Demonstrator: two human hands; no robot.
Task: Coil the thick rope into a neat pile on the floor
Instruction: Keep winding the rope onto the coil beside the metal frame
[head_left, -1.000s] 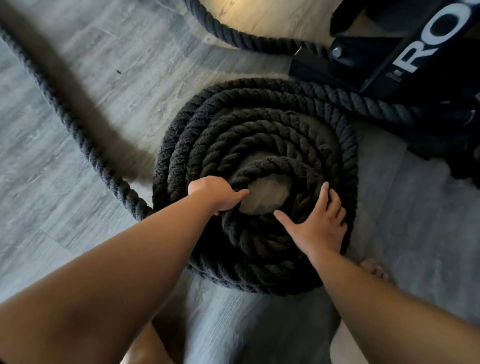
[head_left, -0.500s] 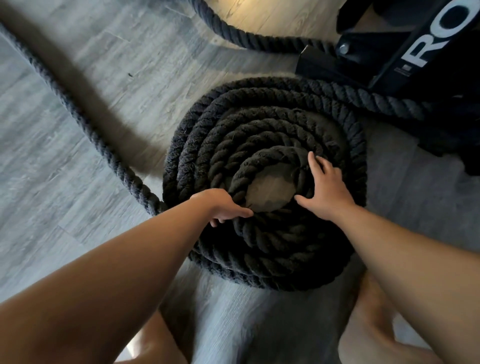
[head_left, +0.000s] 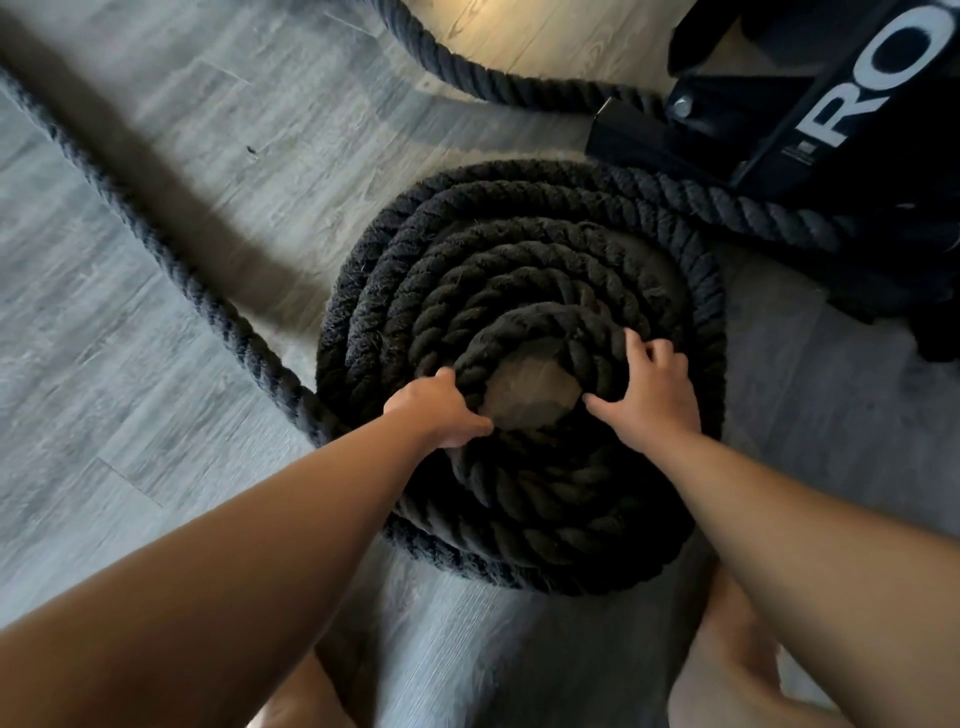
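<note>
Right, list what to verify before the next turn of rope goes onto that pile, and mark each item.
1. Turns of the coil packed tight and round: ok.
2. Grip of the left hand on the innermost turn: ok.
3. Spread right hand resting on top of the coil: ok.
4. Run of the loose rope into the coil, no kinks in view: ok.
5. All rope coiled: not ok; the loose rope lies out across the floor.
6. Second rope stretch by the black frame free to pull: cannot tell.
</note>
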